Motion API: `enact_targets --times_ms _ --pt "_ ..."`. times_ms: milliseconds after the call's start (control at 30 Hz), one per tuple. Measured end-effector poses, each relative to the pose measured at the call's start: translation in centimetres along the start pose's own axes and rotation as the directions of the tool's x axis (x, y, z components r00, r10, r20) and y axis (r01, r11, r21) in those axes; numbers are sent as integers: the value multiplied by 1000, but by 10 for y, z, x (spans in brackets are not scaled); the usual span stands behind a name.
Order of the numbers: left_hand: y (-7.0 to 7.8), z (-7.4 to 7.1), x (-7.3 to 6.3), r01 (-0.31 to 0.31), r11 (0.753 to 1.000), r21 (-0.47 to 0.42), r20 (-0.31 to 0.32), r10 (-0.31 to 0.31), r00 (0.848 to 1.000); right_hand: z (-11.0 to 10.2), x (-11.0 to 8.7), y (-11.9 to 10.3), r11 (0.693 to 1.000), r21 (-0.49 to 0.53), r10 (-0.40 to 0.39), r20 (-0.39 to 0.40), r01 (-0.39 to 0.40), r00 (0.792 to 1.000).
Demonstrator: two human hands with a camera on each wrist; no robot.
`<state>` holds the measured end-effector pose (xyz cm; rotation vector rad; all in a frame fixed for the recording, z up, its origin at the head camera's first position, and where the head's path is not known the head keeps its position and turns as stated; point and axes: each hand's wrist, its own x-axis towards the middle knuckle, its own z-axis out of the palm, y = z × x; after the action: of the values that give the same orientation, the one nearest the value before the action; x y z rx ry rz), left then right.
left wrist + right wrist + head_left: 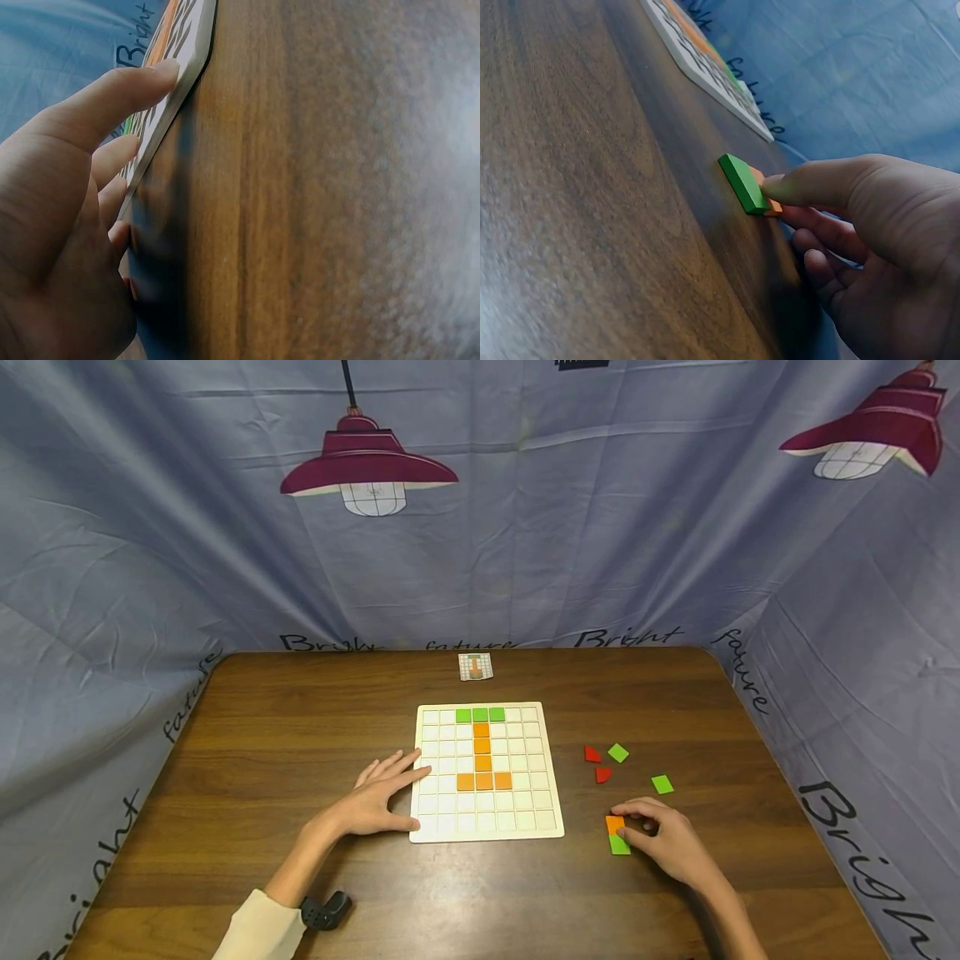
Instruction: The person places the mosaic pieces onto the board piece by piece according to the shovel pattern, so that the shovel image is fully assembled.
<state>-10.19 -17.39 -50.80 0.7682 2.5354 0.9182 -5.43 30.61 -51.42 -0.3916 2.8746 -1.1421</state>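
head, clock face: centred on the board point(501, 821), 12 toward the creased cloth point(480, 577)
board: mid-desk point(300, 710), white square grid; green row point(480, 715) near 12, orange stem point(482, 746) dropping from it to an orange foot point(484, 782)
card point(476, 667): 12 o'clock, beyond the board, small print resembling the layout
left hand point(372, 803): 8 to 9 o'clock, grip apart, fingertips and thumb at the board's rim
right hand point(667, 837): 4 o'clock, grip clamped on orange tile point(615, 824), thumb to forefinger; green tile point(619, 845) at its 6
loose bits: 3 o'clock, red pieces point(592, 753) with a curved side, two green squares point(618, 752)
step, my read: picking up the orange tile, left hand steadying the board
next move calls for: parting orange from green cleanly, flat lift, squaring to a cell
left wrist, board: 11 o'clock, thick pale edge, rounded corner, thumb on it
left wrist, desk: brown streaky wood grain, glare toward 2
right wrist, tiles: near centre, flat, crisp-edged; green nearer, orange at its 3; overlap or just touching, can't tell
right wrist, hand: enters from 4, thumb on orange, board up at 12
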Motion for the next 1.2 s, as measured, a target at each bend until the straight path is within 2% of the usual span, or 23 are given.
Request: enact_targets --times_ms 267,533,867,1200 --pt "-1 1 0 -5 1000 -12 -4 5 1000 1 1 0 999 -49 -7 -65 3 998" --pt "0 1 0 -8 1000 0 -11 8 1000 -5 1 0 998 -56 -21 -3 21 1000" --pt "-1 2 1 -11 1000 3 -18 11 1000 -2 4 1 993 -107 -53 -9 52 999" --pt "-2 1 0 -24 1000 1 -19 24 1000 11 15 -2 979 -147 -153 -63 143 986"
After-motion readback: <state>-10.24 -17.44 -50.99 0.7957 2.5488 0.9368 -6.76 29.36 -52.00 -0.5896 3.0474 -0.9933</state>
